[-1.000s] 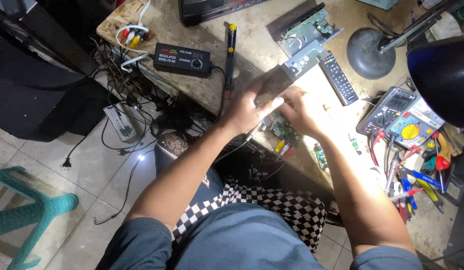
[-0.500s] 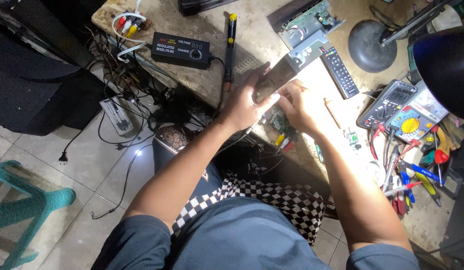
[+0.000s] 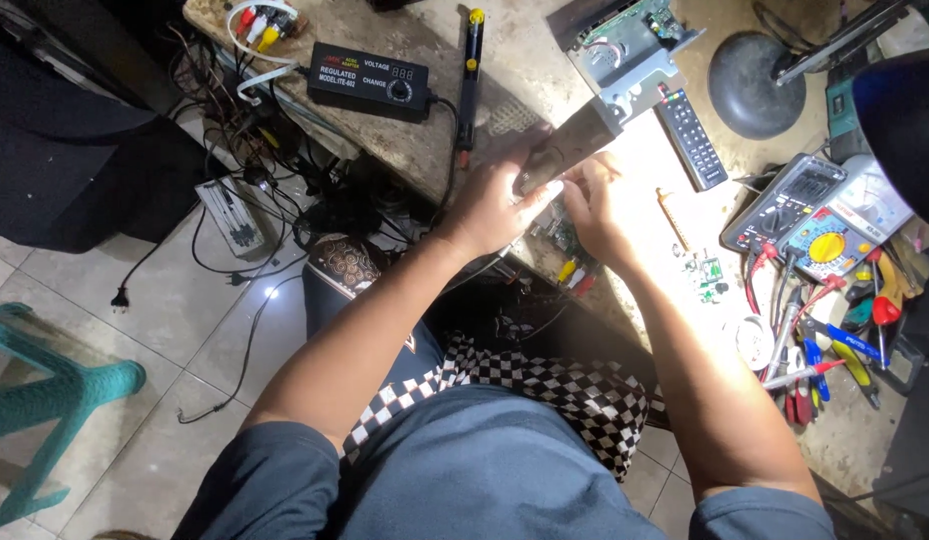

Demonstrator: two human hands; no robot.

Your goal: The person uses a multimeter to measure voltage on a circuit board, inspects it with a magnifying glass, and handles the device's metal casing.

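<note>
Fingers of your left hand (image 3: 495, 205) grip the dark flat panel (image 3: 575, 145); your right hand (image 3: 595, 205) pinches its lower edge just beside them.

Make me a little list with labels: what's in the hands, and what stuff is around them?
Left hand: grips a flat grey-brown metal piece, fingers wrapped round its lower end
Right hand: touches the same piece from the other side, fingers bent
Bench: brightly lit, cluttered
Near the hands: black remote control, open metal chassis
Further left: black power adapter, screwdriver
Right side: two multimeters, loose tools, lamp base
Below the bench: tangled cables
</note>
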